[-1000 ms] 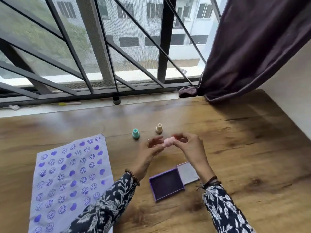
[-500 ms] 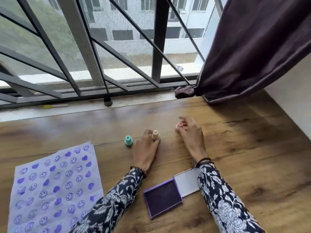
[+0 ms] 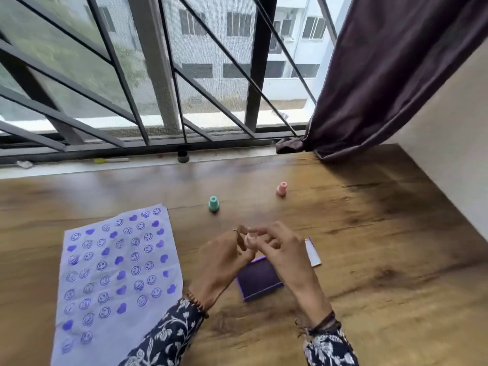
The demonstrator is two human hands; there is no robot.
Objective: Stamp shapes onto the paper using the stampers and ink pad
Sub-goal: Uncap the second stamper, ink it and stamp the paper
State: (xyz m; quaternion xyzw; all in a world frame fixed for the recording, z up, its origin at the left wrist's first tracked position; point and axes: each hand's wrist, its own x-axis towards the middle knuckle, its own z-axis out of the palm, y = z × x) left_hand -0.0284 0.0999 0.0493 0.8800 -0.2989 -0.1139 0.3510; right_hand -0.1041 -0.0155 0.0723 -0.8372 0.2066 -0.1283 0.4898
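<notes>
A small beige stamper [image 3: 249,239] is pinched between the fingers of my left hand [image 3: 224,260] and my right hand [image 3: 282,253], held above the open purple ink pad [image 3: 257,280]. The pad's lid [image 3: 313,253] lies just to its right. A pale paper [image 3: 116,273] covered with purple smiley faces and hearts lies on the wooden table at the left. A teal stamper [image 3: 213,203] and a pink stamper [image 3: 281,188] stand upright farther back on the table.
The wooden table [image 3: 369,233] runs to a window sill with metal bars. A small dark cap [image 3: 182,156] and a yellow pen [image 3: 111,160] lie on the sill. A dark curtain [image 3: 383,75] hangs at the back right, beside a white wall.
My right hand set the pink stamper down at the back. My left hand picked up the beige stamper, and both hands came back over the ink pad holding it.
</notes>
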